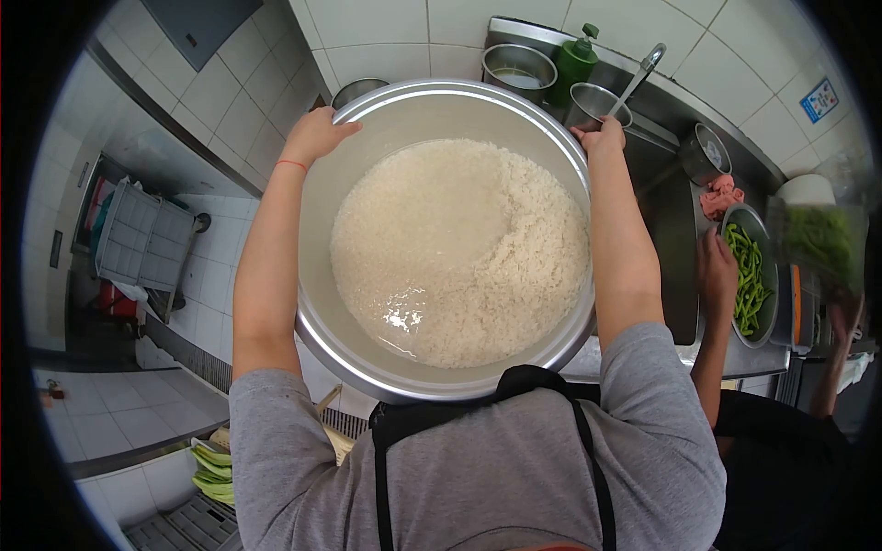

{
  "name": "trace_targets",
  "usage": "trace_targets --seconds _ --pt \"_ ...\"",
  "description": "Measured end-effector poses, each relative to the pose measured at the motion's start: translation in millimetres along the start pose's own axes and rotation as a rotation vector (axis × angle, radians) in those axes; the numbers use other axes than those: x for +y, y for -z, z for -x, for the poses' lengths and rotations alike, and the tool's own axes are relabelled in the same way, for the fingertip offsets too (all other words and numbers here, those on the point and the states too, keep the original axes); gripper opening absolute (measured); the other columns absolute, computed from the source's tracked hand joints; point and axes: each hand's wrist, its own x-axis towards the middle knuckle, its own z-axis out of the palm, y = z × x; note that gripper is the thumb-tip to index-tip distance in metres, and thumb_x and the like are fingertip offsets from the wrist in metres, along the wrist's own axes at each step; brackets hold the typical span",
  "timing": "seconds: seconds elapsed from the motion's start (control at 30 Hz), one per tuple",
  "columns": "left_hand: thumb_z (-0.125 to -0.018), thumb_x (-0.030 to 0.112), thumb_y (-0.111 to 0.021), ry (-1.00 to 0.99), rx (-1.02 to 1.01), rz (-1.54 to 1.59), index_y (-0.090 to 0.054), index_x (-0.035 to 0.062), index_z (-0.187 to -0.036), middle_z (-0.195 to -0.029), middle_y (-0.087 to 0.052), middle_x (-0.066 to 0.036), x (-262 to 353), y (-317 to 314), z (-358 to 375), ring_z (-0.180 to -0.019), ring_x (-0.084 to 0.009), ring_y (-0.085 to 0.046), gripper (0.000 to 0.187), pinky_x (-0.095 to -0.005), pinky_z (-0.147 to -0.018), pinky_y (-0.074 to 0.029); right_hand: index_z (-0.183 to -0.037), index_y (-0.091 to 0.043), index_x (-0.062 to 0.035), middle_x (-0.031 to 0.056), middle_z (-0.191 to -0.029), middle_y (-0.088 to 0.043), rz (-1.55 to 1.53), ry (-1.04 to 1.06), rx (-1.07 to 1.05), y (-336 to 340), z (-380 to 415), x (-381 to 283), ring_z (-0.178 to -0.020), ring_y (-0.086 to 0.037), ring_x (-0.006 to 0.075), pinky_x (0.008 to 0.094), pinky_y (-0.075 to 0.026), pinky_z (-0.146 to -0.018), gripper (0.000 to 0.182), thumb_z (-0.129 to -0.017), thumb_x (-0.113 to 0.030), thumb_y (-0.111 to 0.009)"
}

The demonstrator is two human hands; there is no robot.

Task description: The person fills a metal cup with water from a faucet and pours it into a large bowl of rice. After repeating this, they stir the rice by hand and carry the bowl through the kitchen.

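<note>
A large round metal pot (pixel 317 220) stands in front of my body. White rice (pixel 542 248) fills much of it, with cloudy water (pixel 401 317) shining over the lower left part. My left hand (pixel 319 136) grips the pot's rim at the upper left, thumb over the edge, a thin red band on the wrist. On the upper right rim, my right hand (pixel 602 136) is closed round the edge, close to a metal container (pixel 597 103) beside the tap. The undersides of both hands' fingers are hidden.
At the right, a co-worker's hand (pixel 719 266) touches a metal bowl of green vegetables (pixel 749 275). Behind the pot are a metal pan (pixel 519 69), a green pump bottle (pixel 575 64) and a tap (pixel 652 60). A sink (pixel 669 230) lies right; a grey cart (pixel 147 239) stands left.
</note>
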Motion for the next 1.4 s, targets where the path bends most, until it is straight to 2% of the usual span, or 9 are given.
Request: trace_targets --seconds 0.43,0.6,0.7,0.87,0.9,1.0,1.07,1.2,1.4 --pt "-0.069 0.045 -0.060 -0.017 0.001 -0.022 -0.061 -0.0052 -0.092 -0.089 -0.062 -0.021 -3.8 -2.8 -4.8 -0.083 -0.0294 -0.060 0.055 -0.0352 -0.073 -0.046 -0.120 -0.040 -0.0017 0.0222 -0.122 -0.041 -0.012 -0.025 0.067 -3.5 6.4 -1.6 -0.107 -0.044 0.0460 0.0689 -0.030 -0.085 0.046 -0.075 -0.001 -0.052" --pt "-0.071 0.044 -0.060 -0.020 -0.018 -0.022 -0.061 -0.0042 -0.090 -0.087 -0.061 -0.021 0.3 0.7 -0.9 -0.082 -0.0310 -0.060 0.051 -0.0368 -0.072 -0.045 -0.117 -0.043 -0.0007 0.0232 -0.118 -0.044 0.019 -0.004 0.052 1.0 -3.7 -0.4 -0.103 -0.047 0.0467 0.0698 -0.032 -0.081 0.039 -0.078 -0.002 -0.047" --pt "-0.073 0.042 -0.059 -0.046 0.044 -0.009 -0.061 -0.0023 -0.089 -0.087 -0.061 -0.021 -3.5 -6.2 1.5 -0.082 -0.0320 -0.059 0.048 -0.0381 -0.073 -0.045 -0.118 -0.042 -0.0015 0.0232 -0.119 -0.043 0.137 -0.067 0.026 5.2 -51.4 -6.3 -0.101 -0.047 0.0480 0.0699 -0.032 -0.080 0.039 -0.079 -0.002 -0.044" --pt "-0.074 0.041 -0.061 -0.053 0.027 -0.012 -0.057 -0.0028 -0.089 -0.089 -0.060 -0.021 -11.1 -17.4 -2.8 -0.084 -0.0336 -0.058 0.046 -0.0392 -0.073 -0.045 -0.119 -0.040 -0.0014 0.0256 -0.120 -0.040 0.173 -0.047 -0.007 12.4 -48.6 -11.6 -0.105 -0.041 0.0510 0.0714 -0.027 -0.083 0.041 -0.078 -0.005 -0.043" --pt "-0.074 0.041 -0.061 -0.037 0.023 -0.028 -0.056 -0.0030 -0.089 -0.088 -0.060 -0.021 -8.0 -13.8 -2.0 -0.083 -0.0340 -0.058 0.047 -0.0393 -0.073 -0.045 -0.112 -0.043 -0.0035 0.0243 -0.106 -0.048 0.216 -0.040 0.033 11.3 -40.8 -10.7 -0.097 -0.047 0.0462 0.0661 -0.037 -0.081 0.033 -0.080 -0.010 -0.045" --pt "-0.074 0.041 -0.061 -0.028 0.015 -0.059 -0.054 -0.0030 -0.088 -0.087 -0.060 -0.022 -1.3 -7.7 1.2 -0.083 -0.0346 -0.058 0.047 -0.0398 -0.071 -0.045 -0.110 -0.044 -0.0026 0.0244 -0.106 -0.047 0.201 -0.076 0.017 24.2 -57.8 -9.4 -0.098 -0.046 0.0464 0.0661 -0.038 -0.079 0.031 -0.080 -0.011 -0.046" --pt "-0.075 0.042 -0.061 -0.039 0.020 -0.076 -0.054 -0.0030 -0.087 -0.086 -0.060 -0.022 1.9 -5.0 4.3 -0.082 -0.0349 -0.058 0.047 -0.0402 -0.071 -0.045 -0.110 -0.042 -0.0024 0.0230 -0.111 -0.044 0.278 -0.190 -0.100 35.8 -68.2 -12.2 -0.101 -0.045 0.0457 0.0650 -0.040 -0.077 0.031 -0.081 -0.011 -0.047" --pt "-0.075 0.041 -0.061 -0.067 0.067 -0.107 -0.054 -0.0030 -0.086 -0.084 -0.060 -0.023 4.4 -4.6 6.8 -0.081 -0.0362 -0.057 0.046 -0.0415 -0.070 -0.045 -0.113 -0.038 -0.0032 0.0208 -0.120 -0.036 0.310 -0.173 -0.060 45.3 -49.0 -12.7 -0.105 -0.042 0.0452 0.0643 -0.042 -0.076 0.037 -0.079 -0.012 -0.051" --pt "-0.075 0.040 -0.061 -0.068 0.070 -0.114 -0.054 -0.0028 -0.084 -0.084 -0.059 -0.023 3.6 -6.2 5.9 -0.080 -0.0370 -0.056 0.044 -0.0422 -0.069 -0.044 -0.116 -0.037 -0.0058 0.0208 -0.119 -0.037 0.294 -0.143 -0.002 46.2 -35.9 -14.1 -0.101 -0.044 0.0460 0.0630 -0.044 -0.073 0.039 -0.080 -0.014 -0.051"
